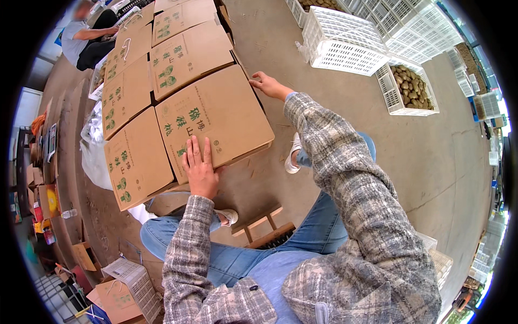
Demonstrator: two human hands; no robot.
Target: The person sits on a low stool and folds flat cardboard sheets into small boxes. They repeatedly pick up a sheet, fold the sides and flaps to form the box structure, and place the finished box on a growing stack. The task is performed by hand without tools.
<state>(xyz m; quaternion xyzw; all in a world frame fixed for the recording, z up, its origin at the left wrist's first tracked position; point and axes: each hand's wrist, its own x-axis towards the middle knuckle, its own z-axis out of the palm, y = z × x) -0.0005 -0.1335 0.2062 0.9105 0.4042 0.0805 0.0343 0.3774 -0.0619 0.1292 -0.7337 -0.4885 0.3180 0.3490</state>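
Observation:
A closed brown cardboard box with green print is directly in front of me, at the near right of a block of similar boxes. My left hand lies on its near edge, fingers stretched flat over the top. At the right side of the same box is my right hand, its fingers apart and slightly bent toward the side edge. Whether those fingertips touch the cardboard is hard to see. Another closed box sits against it on the left, and a further box adjoins it behind.
White plastic crates stand at the far right; one crate holds brown, rounded produce. A person sits beyond the boxes at upper left. White plastic bags lie left of the boxes. An opened carton stands lower left.

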